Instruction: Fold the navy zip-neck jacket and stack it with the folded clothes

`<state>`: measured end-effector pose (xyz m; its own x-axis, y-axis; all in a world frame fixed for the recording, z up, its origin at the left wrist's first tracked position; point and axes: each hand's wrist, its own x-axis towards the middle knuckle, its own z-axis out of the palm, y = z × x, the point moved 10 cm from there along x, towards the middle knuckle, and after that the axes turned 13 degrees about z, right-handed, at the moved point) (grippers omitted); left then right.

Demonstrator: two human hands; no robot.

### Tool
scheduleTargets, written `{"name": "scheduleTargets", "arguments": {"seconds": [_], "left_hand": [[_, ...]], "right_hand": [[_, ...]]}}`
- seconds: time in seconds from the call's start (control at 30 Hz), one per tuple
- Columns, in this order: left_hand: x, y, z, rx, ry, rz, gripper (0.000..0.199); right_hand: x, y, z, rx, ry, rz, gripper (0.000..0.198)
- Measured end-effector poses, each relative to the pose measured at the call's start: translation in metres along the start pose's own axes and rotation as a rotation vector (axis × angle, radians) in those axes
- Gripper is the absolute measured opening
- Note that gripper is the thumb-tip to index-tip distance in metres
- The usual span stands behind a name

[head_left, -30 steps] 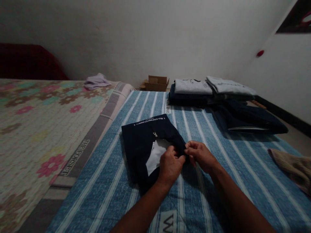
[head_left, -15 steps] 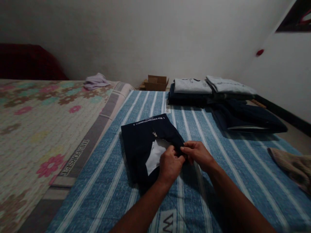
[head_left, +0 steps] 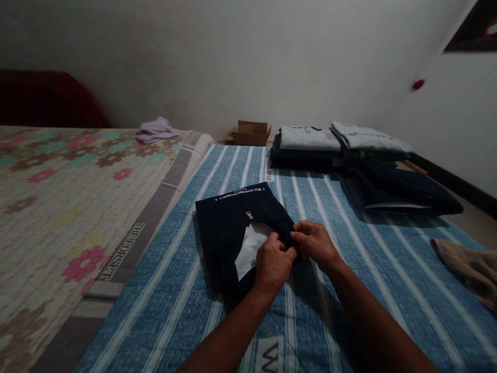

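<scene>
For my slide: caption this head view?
Both hands, left hand and right hand, pinch a folded navy garment on a striped bedsheet.

The dark navy garment [head_left: 227, 233] is matt woven cloth with a small metal zipper pull [head_left: 248, 214] and a pale smooth lining [head_left: 248, 247]. Under it the blue striped bedsheet [head_left: 349, 269] looks coarse and matt. The floral quilt [head_left: 58, 197] at left is stitched, dimpled cloth. The far box [head_left: 250, 133] is dull brown cardboard.

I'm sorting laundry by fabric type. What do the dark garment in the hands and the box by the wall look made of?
The dark navy garment looks like soft woven or knit cloth, matte, with a metal zipper pull; the dim light leaves the fibre open. The box looks like plain brown cardboard, with its flaps standing open.
</scene>
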<state>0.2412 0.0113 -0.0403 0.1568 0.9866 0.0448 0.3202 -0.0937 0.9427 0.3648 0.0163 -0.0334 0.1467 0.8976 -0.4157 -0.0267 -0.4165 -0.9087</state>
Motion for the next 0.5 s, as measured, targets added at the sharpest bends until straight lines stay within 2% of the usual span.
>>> {"name": "scheduleTargets", "arguments": {"seconds": [0.1,0.23,0.5], "left_hand": [[0.0035,0.0042,-0.0016,0.057,-0.007,0.055,0.015],[0.0059,0.0029,-0.0043,0.076,0.009,0.05,0.015],[0.0072,-0.0036,0.0014,-0.067,0.003,0.028,0.016]], "right_hand": [[0.001,-0.0006,0.0005,-0.008,0.001,0.005,0.018],[0.0017,-0.003,-0.0001,-0.007,0.002,-0.007,0.021],[0.0036,-0.0019,0.0009,0.004,0.01,-0.013,0.032]]}}
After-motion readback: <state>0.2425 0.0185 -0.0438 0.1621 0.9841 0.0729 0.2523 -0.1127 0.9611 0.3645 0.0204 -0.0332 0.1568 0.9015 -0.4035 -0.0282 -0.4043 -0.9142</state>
